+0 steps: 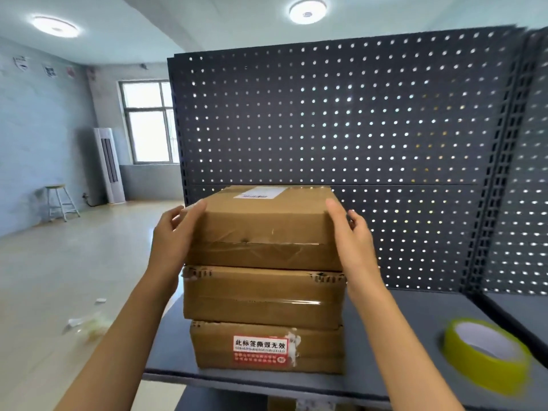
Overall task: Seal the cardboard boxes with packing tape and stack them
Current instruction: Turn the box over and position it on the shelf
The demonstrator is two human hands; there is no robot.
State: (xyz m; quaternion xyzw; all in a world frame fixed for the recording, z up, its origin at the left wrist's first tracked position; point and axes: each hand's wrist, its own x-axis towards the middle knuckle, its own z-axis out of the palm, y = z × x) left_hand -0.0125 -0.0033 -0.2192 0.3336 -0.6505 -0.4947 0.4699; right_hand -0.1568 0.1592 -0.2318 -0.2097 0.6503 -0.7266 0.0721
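Observation:
Three sealed cardboard boxes stand stacked on the grey shelf (385, 336). The top box (267, 229) has a white label on its lid and clear tape across its front. Beneath it is the middle box (264, 295), then the bottom box (267, 345) with a red sticker. My left hand (173, 232) lies flat against the top box's left side, thumb at the upper front corner. My right hand (354, 238) presses the right side with straight fingers. A yellow-green roll of packing tape (486, 354) lies on the shelf at the right.
A dark pegboard (355, 129) backs the shelf right behind the stack. The shelf's front edge runs just under the bottom box. On the floor to the left lie plastic scraps (86, 323); a stool (60, 201) and a standing air conditioner (108, 164) are far off.

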